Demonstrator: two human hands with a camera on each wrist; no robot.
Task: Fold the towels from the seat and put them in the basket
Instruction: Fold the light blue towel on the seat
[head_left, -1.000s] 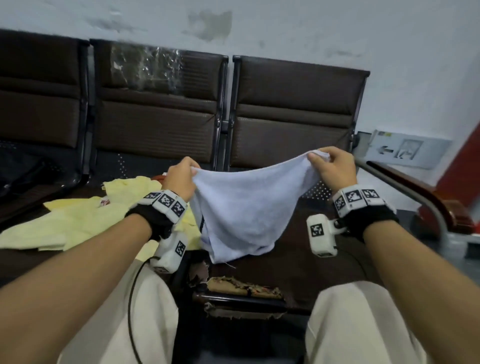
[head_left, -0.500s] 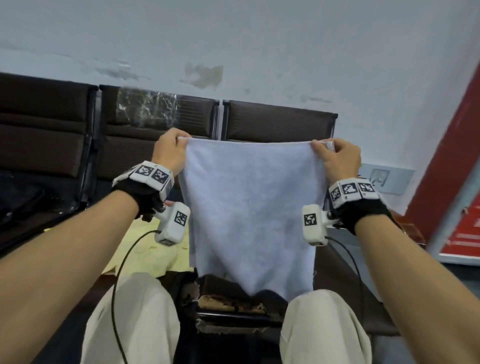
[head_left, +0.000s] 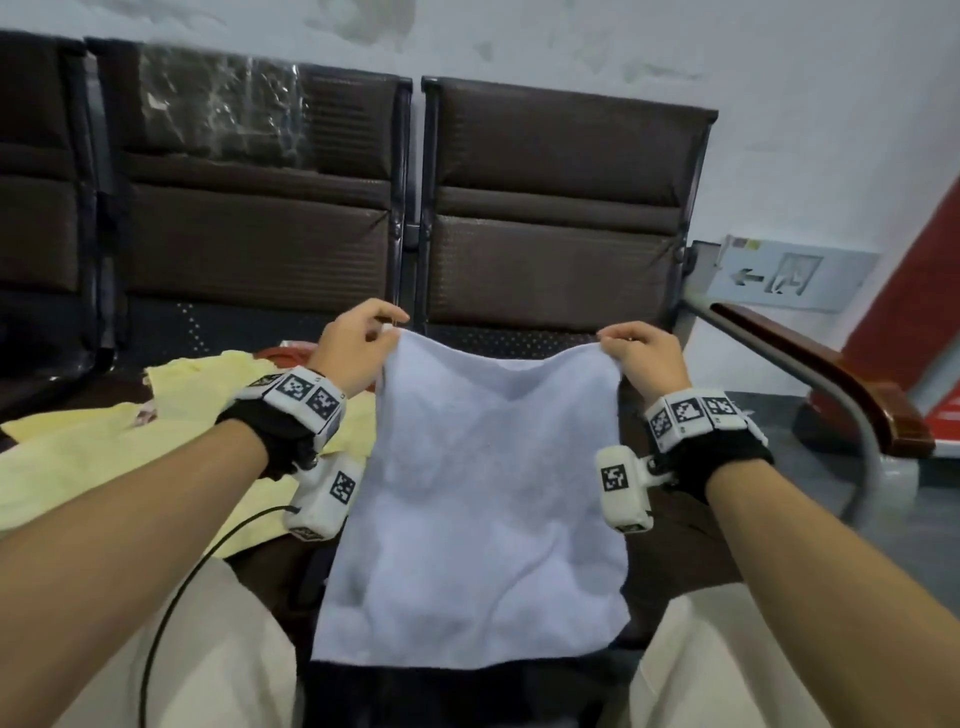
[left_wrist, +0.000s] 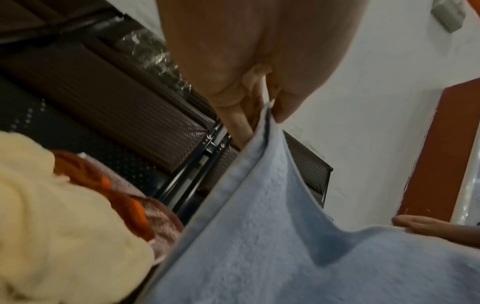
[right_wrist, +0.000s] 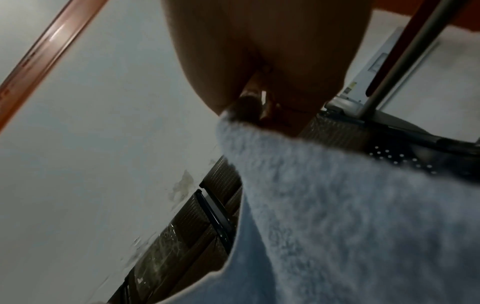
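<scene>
A pale blue towel (head_left: 483, 499) is spread out over the brown seat (head_left: 675, 551) in front of me, its near edge hanging past the seat's front between my knees. My left hand (head_left: 358, 345) pinches the towel's far left corner, and the left wrist view shows that corner of the towel (left_wrist: 259, 236) between thumb and fingers (left_wrist: 283, 107). My right hand (head_left: 641, 353) pinches the far right corner; the towel (right_wrist: 337, 226) fills the right wrist view below that hand. A yellow towel (head_left: 104, 457) lies crumpled on the seat to the left. No basket is in view.
An orange and pink cloth (left_wrist: 135, 203) lies behind the yellow towel (left_wrist: 59, 216). Brown seat backs (head_left: 561, 208) stand against the white wall. A metal and wood armrest (head_left: 810, 374) runs along the right side. My light trouser legs (head_left: 208, 649) frame the seat's front edge.
Both hands have lowered the blue towel from hanging upright in the air down onto the seat, where it now lies spread out. The corner grips are unchanged.
</scene>
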